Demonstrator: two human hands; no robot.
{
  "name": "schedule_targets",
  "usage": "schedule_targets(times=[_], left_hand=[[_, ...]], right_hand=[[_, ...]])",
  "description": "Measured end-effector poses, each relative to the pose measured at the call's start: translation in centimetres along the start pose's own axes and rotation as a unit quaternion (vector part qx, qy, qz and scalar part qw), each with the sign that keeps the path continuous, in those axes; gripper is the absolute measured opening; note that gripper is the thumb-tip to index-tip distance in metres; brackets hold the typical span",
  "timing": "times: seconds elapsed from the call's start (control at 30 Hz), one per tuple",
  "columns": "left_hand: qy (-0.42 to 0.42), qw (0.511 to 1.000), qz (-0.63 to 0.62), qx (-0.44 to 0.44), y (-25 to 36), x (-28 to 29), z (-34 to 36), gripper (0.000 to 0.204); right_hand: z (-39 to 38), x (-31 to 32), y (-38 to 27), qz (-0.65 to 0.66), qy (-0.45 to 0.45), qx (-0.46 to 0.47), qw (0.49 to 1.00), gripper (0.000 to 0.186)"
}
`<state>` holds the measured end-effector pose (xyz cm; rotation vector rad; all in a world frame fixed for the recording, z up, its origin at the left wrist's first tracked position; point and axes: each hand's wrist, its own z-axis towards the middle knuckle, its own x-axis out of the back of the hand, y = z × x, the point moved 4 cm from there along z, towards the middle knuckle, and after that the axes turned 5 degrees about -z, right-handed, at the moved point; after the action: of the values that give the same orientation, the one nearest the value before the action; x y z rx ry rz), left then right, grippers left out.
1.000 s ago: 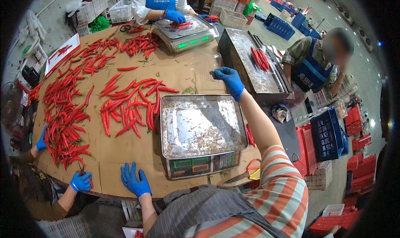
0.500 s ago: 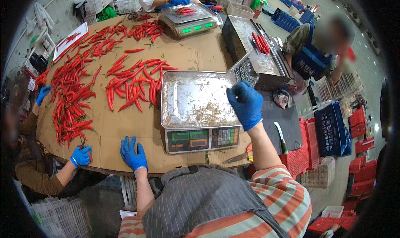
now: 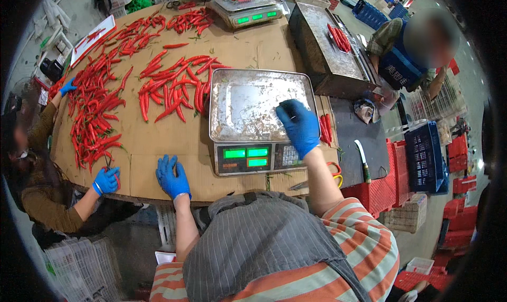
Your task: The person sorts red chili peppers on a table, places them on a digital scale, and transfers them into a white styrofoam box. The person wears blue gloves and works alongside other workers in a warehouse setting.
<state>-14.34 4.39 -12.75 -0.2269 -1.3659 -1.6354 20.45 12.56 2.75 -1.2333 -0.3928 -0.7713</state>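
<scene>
My left hand point(image 3: 173, 176), in a blue glove, lies open on the cardboard-covered table point(image 3: 153, 167) near its front edge. Its fingers are spread, with nothing in them. My right hand point(image 3: 299, 126), also gloved in blue, hovers over the right side of the metal weighing pan point(image 3: 253, 104) of the digital scale point(image 3: 245, 156). Its fingers are curled in and slightly blurred; what they hold, if anything, I cannot make out. Green displays glow on the scale's front. Several red chillies point(image 3: 174, 88) lie left of the pan, and a few more chillies point(image 3: 325, 128) rest to its right.
A large chilli heap point(image 3: 95, 112) covers the left side, where a co-worker's gloved hand point(image 3: 107, 180) holds scissors. A second scale point(image 3: 248, 11) stands at the back, a metal box point(image 3: 330, 51) at back right. A knife point(image 3: 363, 162) and red-yellow-handled scissors point(image 3: 335, 174) lie nearby.
My right hand has moved left over the pan; the clear perforated plastic container it held beside the scale no longer shows. The scale's displays have brightened. My left hand stays on the table.
</scene>
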Motion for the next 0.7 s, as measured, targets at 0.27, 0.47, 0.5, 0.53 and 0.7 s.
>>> schedule_targets(times=[0.27, 0.47, 0.5, 0.53, 0.7], left_hand=[[0.007, 1.0, 0.006, -0.004, -0.6, -0.4, 0.0, 0.019], [0.015, 1.0, 0.016, -0.02, -0.7, -0.2, 0.2, 0.018], [0.015, 1.0, 0.01, -0.02, -0.5, -0.3, 0.3, 0.018], [0.017, 1.0, 0.006, -0.014, -0.3, -0.3, 0.3, 0.017], [0.034, 0.999, -0.024, -0.009, -0.2, -0.1, 0.3, 0.015]], right_hand=[[0.2, 6.0, 9.9, -0.115, 0.168, 0.035, 0.978, 0.016], [0.4, 5.6, 11.4, -0.139, 0.144, 0.011, 0.98, 0.017], [0.8, 5.4, 11.7, -0.126, 0.133, -0.007, 0.983, 0.017], [1.1, 5.0, 12.0, -0.113, 0.122, -0.025, 0.986, 0.018], [2.6, 4.0, 11.8, -0.146, 0.065, -0.062, 0.985, 0.023]])
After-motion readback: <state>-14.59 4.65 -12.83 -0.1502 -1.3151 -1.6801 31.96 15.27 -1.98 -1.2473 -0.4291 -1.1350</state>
